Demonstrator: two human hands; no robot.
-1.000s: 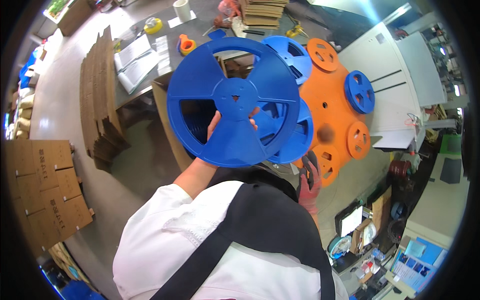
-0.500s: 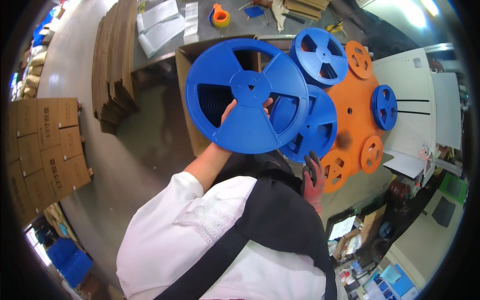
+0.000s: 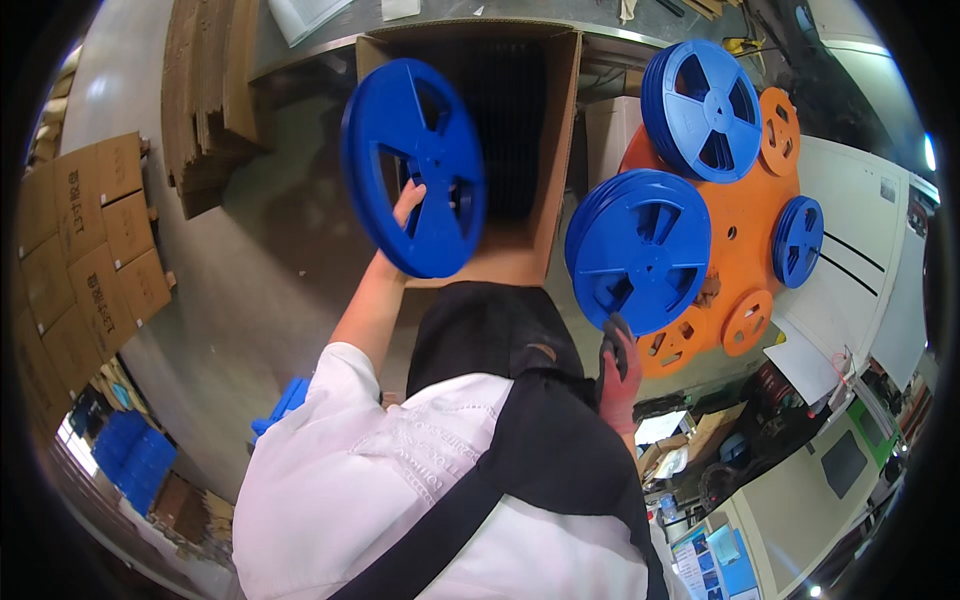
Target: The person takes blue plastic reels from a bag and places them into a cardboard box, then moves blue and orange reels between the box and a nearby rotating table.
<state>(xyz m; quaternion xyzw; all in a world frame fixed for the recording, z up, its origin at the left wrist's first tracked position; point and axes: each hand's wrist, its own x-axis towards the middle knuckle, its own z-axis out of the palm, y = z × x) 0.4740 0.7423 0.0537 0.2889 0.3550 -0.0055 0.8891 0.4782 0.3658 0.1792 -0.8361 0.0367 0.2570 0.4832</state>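
Observation:
My left hand [image 3: 408,206] grips a large blue plastic reel [image 3: 415,165] by its hub and spokes. The reel is tilted nearly on edge, just in front of an open cardboard box [image 3: 562,130] whose dark inside shows several upright reels. My right hand [image 3: 617,365], in a red and dark glove, hangs low by my side, its fingertips at the lower rim of a stack of blue reels [image 3: 640,250]. This hand holds nothing.
A second blue reel stack [image 3: 705,95] and a small blue reel [image 3: 800,240] lie on large orange reels [image 3: 745,225] to the right. Flattened cardboard [image 3: 205,100] leans at upper left, printed cartons [image 3: 90,240] at left, blue crates [image 3: 135,455] below. White cabinet [image 3: 865,250] at right.
The blue reel in my left hand has swung from flat in front of my chest to nearly edge-on and moved left toward the open box. My right hand has stayed low.

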